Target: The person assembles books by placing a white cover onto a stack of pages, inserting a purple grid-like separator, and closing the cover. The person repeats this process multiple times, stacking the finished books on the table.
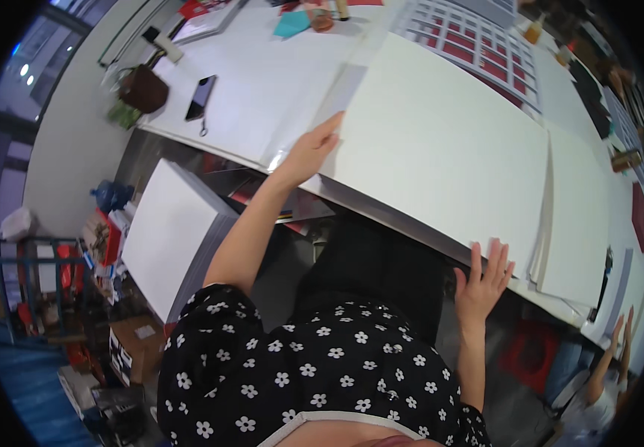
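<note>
A broad stack of large white sheets (441,141) lies before me on the white table, reaching its near edge. At the stack's left side is my left hand (311,153), fingers stretched out and laid along the edge. My right hand (483,281) rests at the near right edge, its fingers spread and their tips on the white surface. Neither hand is wrapped round anything. Right beside this stack sits another pile of white sheets (579,216), its left edges slightly fanned.
Beyond lie white grid-like cut-out sheets (512,63) over red. A phone (201,98) and brown plant pot (143,89) occupy the table's left. Below them stands another white sheet stack (162,223). A red stool (529,354) and another person's hands (621,331) are at lower right.
</note>
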`<state>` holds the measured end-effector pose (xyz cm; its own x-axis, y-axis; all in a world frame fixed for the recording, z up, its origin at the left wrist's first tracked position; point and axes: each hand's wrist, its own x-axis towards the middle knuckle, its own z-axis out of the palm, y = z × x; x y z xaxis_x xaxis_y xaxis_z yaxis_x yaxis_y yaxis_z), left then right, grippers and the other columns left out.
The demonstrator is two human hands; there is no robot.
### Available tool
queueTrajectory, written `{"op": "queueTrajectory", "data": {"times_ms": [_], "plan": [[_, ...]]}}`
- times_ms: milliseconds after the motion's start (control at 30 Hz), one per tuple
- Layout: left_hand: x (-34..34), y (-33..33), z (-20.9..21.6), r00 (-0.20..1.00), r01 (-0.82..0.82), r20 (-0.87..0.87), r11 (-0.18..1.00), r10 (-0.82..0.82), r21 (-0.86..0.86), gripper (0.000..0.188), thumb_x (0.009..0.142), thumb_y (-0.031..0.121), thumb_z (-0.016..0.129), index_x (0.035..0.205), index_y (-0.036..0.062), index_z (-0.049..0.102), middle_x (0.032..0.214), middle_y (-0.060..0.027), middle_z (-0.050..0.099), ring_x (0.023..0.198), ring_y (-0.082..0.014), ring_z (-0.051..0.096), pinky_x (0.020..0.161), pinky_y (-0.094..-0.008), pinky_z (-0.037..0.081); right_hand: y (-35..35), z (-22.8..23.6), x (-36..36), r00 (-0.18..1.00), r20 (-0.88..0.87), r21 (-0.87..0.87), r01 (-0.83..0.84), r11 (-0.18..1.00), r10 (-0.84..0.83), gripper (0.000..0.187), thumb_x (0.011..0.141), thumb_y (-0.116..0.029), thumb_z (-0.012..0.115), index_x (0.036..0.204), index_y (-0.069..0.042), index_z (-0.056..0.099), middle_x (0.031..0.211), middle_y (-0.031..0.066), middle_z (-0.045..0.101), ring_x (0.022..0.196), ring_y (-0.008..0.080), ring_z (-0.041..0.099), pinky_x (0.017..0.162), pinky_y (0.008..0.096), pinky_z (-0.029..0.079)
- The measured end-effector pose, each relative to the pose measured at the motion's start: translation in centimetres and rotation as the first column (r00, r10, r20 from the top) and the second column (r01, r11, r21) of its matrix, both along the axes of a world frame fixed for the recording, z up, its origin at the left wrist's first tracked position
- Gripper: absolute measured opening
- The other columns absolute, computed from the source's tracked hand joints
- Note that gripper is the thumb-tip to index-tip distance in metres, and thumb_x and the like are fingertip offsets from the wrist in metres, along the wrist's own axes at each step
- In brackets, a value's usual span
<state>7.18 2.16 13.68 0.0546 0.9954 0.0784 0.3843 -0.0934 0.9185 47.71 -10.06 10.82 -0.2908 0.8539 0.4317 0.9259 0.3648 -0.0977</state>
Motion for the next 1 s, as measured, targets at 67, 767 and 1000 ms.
{"op": "queueTrajectory", "data": {"times_ms": [67,767,1000], "plan": [[0.3,-0.2,0.8,0.998,0.043,0.058,0.997,-0.040,-0.065,0.049,0.103,0.009,0.045,0.151,0.0043,0.038,0.154,-0.0108,0.043,0.141,-0.0213,0.040,0.115,-0.0301,0.029,0.0,0.0,0.1,0.999,0.038,0.005,0.016,1.000,-0.016,0.067,0.085,-0.027,0.073,0.146,-0.019,0.047,0.156,0.0162,0.035,0.145,0.0395,0.031,0.118,0.0578,0.020],[-1.2,-0.1,-2.4,0.979,0.044,-0.198,0.997,-0.055,-0.056,0.051,0.106,0.021,0.043,0.152,-0.0003,0.034,0.156,-0.0154,0.038,0.145,-0.0244,0.034,0.119,-0.0327,0.024,0.2,0.2,0.1,0.999,-0.047,-0.029,0.022,0.999,-0.023,0.077,0.072,-0.029,0.082,0.142,-0.023,0.052,0.154,0.0160,0.038,0.144,0.0383,0.033,0.115,0.0597,0.024],[-0.8,0.3,-2.0,0.962,0.105,-0.245,0.992,-0.120,-0.073,0.050,0.108,0.021,0.038,0.152,-0.0017,0.033,0.158,-0.0144,0.036,0.147,-0.0234,0.030,0.119,-0.0323,0.021,0.9,2.2,3.7,0.924,-0.360,0.023,0.148,0.989,-0.130,0.049,0.080,-0.026,0.076,0.125,-0.012,0.063,0.135,0.0125,0.057,0.125,0.0327,0.051,0.103,0.0481,0.036]]}}
